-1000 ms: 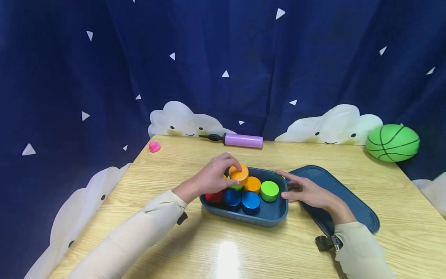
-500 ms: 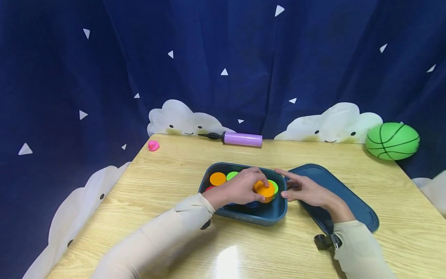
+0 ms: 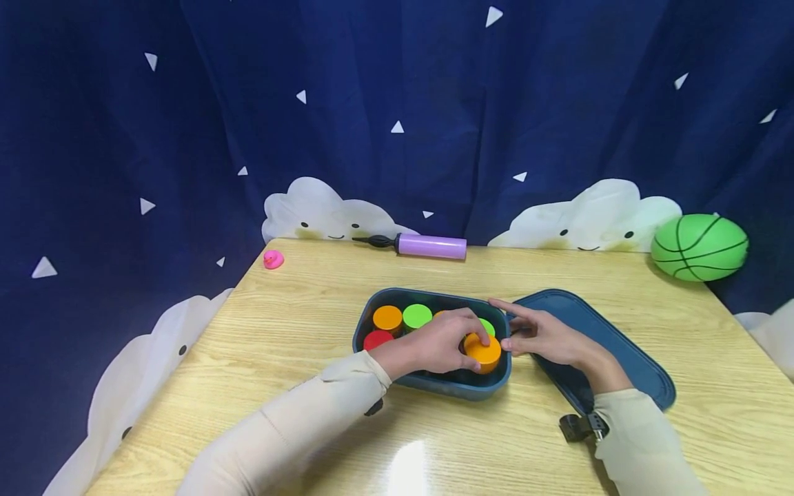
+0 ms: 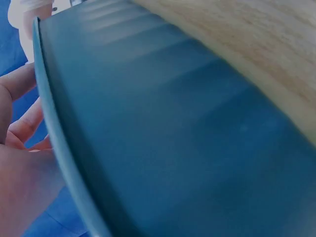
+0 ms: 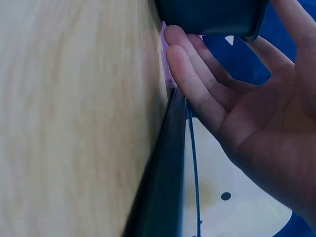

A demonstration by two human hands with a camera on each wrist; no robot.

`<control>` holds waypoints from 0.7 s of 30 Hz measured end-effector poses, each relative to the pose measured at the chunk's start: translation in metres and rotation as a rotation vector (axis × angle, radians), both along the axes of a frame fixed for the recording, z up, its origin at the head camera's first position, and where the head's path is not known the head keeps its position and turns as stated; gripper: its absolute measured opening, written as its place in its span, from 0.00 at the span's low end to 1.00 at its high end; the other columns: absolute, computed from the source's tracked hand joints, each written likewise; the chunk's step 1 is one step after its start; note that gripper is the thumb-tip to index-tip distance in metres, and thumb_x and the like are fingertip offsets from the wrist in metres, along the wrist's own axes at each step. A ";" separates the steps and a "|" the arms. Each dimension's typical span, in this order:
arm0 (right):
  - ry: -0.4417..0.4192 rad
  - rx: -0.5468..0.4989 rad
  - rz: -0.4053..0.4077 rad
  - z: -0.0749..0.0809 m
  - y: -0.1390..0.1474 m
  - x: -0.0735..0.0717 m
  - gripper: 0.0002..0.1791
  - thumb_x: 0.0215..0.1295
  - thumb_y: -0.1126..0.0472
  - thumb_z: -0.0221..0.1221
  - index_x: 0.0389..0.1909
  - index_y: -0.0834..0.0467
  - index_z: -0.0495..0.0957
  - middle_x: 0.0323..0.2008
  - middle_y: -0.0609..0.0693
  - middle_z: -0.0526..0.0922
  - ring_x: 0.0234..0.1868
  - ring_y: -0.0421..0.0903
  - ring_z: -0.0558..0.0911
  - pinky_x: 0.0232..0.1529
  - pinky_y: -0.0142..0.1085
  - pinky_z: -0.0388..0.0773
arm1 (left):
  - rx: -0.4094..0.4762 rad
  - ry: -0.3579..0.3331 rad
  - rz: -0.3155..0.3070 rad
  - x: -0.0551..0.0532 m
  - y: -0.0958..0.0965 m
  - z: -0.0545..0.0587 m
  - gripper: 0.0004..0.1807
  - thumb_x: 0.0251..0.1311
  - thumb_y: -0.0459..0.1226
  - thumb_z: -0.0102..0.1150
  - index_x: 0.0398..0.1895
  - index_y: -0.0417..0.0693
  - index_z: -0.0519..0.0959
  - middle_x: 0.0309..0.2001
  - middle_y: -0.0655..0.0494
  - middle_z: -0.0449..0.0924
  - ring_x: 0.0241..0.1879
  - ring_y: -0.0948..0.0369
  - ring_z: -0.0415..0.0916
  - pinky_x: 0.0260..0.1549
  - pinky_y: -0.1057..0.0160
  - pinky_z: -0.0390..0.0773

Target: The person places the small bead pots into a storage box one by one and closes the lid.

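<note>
My left hand point(image 3: 443, 341) grips an orange cylinder point(image 3: 482, 353) between thumb and fingers at the right front inside a dark blue open box point(image 3: 446, 389). Behind it a green cylinder point(image 3: 487, 326) is partly covered. At the box's left end stand another orange cylinder point(image 3: 387, 317), a green one point(image 3: 417, 316) and a red one point(image 3: 377, 339); the blue ones are hidden under my hand. My right hand point(image 3: 552, 337) touches the box's right end with index finger and thumb, its fingers extended. The left wrist view shows mostly the box wall point(image 4: 148, 123).
A dark blue lid point(image 3: 620, 351) lies right of the box, partly beneath my right hand. Along the back of the table are a pink rubber duck point(image 3: 273, 259), a purple hand pump point(image 3: 431, 246) and a green ball point(image 3: 699, 248).
My left hand has carried the orange cylinder rightward from above the box's middle and lowered it into the right front corner area. The right hand has stayed at the box's end.
</note>
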State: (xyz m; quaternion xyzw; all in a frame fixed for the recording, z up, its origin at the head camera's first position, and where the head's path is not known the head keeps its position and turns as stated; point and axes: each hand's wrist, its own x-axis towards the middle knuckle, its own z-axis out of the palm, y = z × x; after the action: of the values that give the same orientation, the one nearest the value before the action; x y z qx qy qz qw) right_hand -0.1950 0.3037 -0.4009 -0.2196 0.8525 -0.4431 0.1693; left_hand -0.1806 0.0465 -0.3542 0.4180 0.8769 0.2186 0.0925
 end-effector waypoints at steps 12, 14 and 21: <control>-0.002 0.003 -0.005 0.001 0.000 0.001 0.43 0.68 0.54 0.64 0.80 0.48 0.54 0.58 0.67 0.79 0.45 0.48 0.86 0.47 0.38 0.82 | -0.051 0.030 -0.034 0.003 0.004 -0.010 0.17 0.57 0.40 0.74 0.49 0.49 0.85 0.52 0.58 0.81 0.49 0.63 0.74 0.51 0.74 0.74; -0.001 0.004 -0.006 0.001 0.000 0.001 0.43 0.68 0.54 0.64 0.80 0.47 0.54 0.59 0.67 0.78 0.45 0.48 0.86 0.47 0.38 0.82 | -0.062 0.048 -0.040 0.003 0.003 -0.011 0.17 0.57 0.40 0.74 0.49 0.49 0.85 0.52 0.58 0.82 0.50 0.62 0.73 0.52 0.73 0.73; 0.003 0.003 -0.008 0.000 0.000 0.001 0.43 0.68 0.53 0.65 0.79 0.47 0.55 0.60 0.68 0.77 0.48 0.48 0.85 0.46 0.38 0.82 | -0.081 0.091 -0.048 0.004 0.003 -0.016 0.17 0.56 0.40 0.74 0.49 0.50 0.85 0.54 0.58 0.83 0.51 0.62 0.73 0.53 0.72 0.73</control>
State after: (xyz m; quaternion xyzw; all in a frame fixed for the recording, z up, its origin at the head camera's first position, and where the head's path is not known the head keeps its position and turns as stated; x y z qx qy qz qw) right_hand -0.1943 0.3041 -0.4011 -0.2168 0.8543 -0.4421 0.1664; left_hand -0.1765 0.0495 -0.3701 0.4444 0.8780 0.1614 0.0745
